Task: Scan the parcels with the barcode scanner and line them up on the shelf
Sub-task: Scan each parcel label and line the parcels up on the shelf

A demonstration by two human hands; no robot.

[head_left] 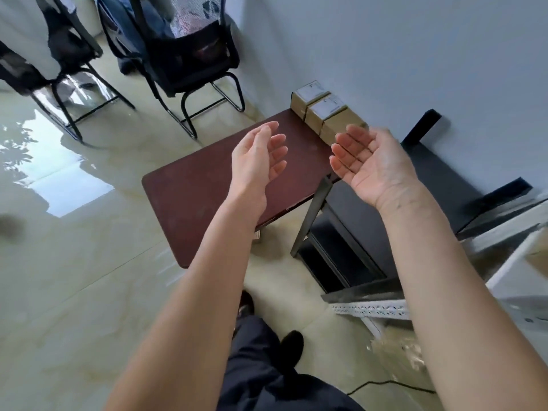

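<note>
Three parcels [323,112] lie in a row just beyond the right hand [370,164], running away from it; left hand [258,155] sits farther off. Both hands hang relaxed, empty.

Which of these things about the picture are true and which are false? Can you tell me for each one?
1. Both hands are empty. True: the left hand and right hand hold nothing.
2. The parcels lie on the floor. False: they sit in a row on the brown table, by the wall.
3. A hand holds the barcode scanner. False: no scanner shows anywhere.
4. Black chairs stand behind the table. True.
</note>
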